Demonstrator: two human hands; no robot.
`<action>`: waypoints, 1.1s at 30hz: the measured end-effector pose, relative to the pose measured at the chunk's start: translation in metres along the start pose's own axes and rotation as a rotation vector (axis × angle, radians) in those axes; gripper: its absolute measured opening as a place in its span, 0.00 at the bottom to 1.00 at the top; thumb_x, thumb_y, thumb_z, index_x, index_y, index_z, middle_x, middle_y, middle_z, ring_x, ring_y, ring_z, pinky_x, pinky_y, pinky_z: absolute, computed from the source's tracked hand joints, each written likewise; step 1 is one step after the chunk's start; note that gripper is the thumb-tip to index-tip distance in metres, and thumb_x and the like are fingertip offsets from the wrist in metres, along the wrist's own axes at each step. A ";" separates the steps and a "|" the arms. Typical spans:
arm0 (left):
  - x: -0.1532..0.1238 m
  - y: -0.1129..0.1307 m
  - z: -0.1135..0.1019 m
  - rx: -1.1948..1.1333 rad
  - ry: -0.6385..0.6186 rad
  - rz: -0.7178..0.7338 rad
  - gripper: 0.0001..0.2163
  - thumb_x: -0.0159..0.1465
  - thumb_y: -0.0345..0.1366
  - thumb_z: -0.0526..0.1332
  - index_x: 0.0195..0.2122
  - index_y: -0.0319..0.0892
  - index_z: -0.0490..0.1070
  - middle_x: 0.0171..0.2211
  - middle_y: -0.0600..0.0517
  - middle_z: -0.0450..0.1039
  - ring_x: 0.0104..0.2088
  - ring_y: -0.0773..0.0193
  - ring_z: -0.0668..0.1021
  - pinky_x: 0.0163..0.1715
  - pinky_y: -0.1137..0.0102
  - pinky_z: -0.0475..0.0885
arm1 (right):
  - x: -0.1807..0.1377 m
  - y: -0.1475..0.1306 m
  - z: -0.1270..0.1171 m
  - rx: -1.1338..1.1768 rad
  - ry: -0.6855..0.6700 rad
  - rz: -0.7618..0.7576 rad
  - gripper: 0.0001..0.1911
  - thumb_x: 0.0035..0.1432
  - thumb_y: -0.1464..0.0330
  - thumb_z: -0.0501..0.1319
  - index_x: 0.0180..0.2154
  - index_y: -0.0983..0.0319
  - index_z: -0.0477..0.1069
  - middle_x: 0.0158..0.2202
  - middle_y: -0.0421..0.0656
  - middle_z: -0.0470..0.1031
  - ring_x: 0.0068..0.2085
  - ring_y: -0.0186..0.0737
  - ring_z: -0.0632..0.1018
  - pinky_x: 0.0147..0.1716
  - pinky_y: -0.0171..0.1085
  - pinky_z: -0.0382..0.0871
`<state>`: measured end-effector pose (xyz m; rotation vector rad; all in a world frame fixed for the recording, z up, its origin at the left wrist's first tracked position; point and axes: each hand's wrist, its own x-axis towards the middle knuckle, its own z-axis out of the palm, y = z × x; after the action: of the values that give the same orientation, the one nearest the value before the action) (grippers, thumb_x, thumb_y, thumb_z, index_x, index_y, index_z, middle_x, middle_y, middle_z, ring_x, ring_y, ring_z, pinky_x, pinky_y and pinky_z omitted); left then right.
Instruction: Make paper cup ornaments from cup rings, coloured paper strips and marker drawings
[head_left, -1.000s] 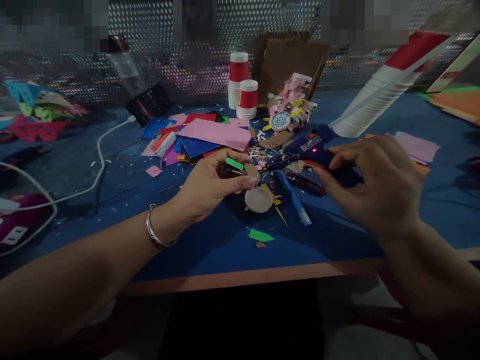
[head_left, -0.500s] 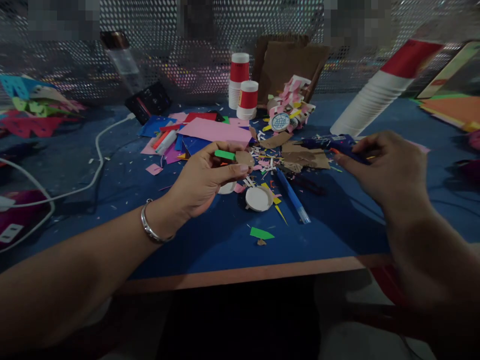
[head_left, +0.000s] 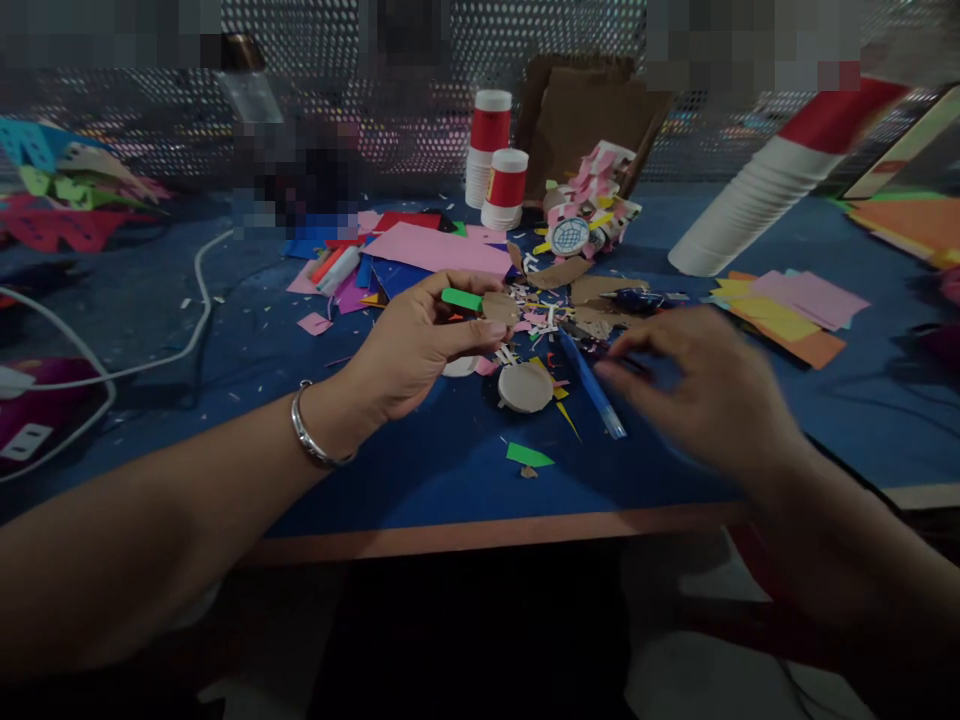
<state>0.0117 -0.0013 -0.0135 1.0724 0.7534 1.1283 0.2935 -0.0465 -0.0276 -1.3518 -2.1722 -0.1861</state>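
My left hand (head_left: pixel 431 345) is closed, pinching a small brown cardboard disc (head_left: pixel 498 310) between thumb and fingers. A bright green paper strip (head_left: pixel 462 299) sticks out beside the disc in the same grip. My right hand (head_left: pixel 675 385), somewhat blurred, hovers just right of a blue pen (head_left: pixel 589 380); thumb and forefinger are apart and nothing shows between them. Below the left fingers lies a round pale lid-like piece (head_left: pixel 525 387). A dark blue object (head_left: pixel 641 299) rests behind the right hand on torn cardboard (head_left: pixel 600 290).
Stacked red-and-white paper cups (head_left: pixel 491 135) stand at the back, and a tall cup stack (head_left: pixel 765 185) leans at right. A pink-and-white paper model (head_left: pixel 589 215) sits before a cardboard sheet (head_left: pixel 592 125). Coloured paper (head_left: pixel 795 305) lies right; a white cable (head_left: pixel 199 290) crosses the left.
My right hand has moved left and down, away from the dark blue object, which now lies on the table. My left hand keeps the disc and green strip. The view has shifted slightly.
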 end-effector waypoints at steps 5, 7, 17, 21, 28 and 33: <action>-0.001 0.001 0.000 0.019 -0.009 0.005 0.18 0.53 0.21 0.74 0.43 0.40 0.75 0.35 0.54 0.81 0.35 0.67 0.82 0.38 0.70 0.79 | -0.008 -0.067 0.001 0.227 -0.336 -0.246 0.08 0.72 0.65 0.64 0.42 0.63 0.77 0.40 0.48 0.80 0.43 0.50 0.79 0.47 0.47 0.72; -0.002 0.001 0.000 0.031 -0.005 0.002 0.17 0.54 0.21 0.73 0.43 0.40 0.75 0.36 0.54 0.81 0.35 0.67 0.82 0.38 0.70 0.79 | -0.007 -0.074 0.002 0.227 -0.363 -0.262 0.06 0.71 0.67 0.65 0.42 0.64 0.77 0.40 0.48 0.79 0.43 0.50 0.79 0.46 0.47 0.72; -0.004 0.004 0.001 0.009 -0.010 -0.004 0.17 0.54 0.20 0.73 0.43 0.39 0.75 0.37 0.52 0.82 0.35 0.65 0.83 0.35 0.70 0.78 | -0.002 -0.076 0.001 0.262 -0.453 -0.180 0.04 0.70 0.69 0.66 0.42 0.64 0.77 0.42 0.50 0.79 0.45 0.51 0.80 0.46 0.47 0.75; -0.005 0.005 0.000 0.016 -0.012 -0.014 0.17 0.54 0.22 0.74 0.43 0.39 0.75 0.38 0.52 0.82 0.37 0.64 0.83 0.36 0.69 0.78 | 0.007 -0.082 -0.002 0.256 -0.556 -0.131 0.03 0.68 0.72 0.67 0.38 0.62 0.76 0.39 0.46 0.80 0.43 0.47 0.81 0.45 0.44 0.75; -0.002 0.003 -0.004 0.045 -0.026 0.008 0.19 0.53 0.23 0.75 0.44 0.39 0.74 0.38 0.52 0.81 0.37 0.65 0.82 0.38 0.68 0.78 | 0.006 -0.088 -0.001 0.264 -0.501 -0.097 0.01 0.67 0.72 0.68 0.40 0.64 0.78 0.40 0.48 0.81 0.43 0.47 0.82 0.46 0.45 0.78; -0.002 0.004 -0.005 0.056 -0.031 0.020 0.18 0.53 0.23 0.75 0.44 0.40 0.74 0.37 0.53 0.80 0.36 0.68 0.80 0.41 0.69 0.77 | -0.015 -0.090 -0.003 0.251 -0.340 -0.241 0.09 0.72 0.74 0.60 0.45 0.66 0.80 0.42 0.52 0.82 0.45 0.51 0.82 0.47 0.52 0.81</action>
<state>0.0050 -0.0014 -0.0119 1.1439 0.7554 1.1108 0.2220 -0.1022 -0.0172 -1.0377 -2.5370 0.2374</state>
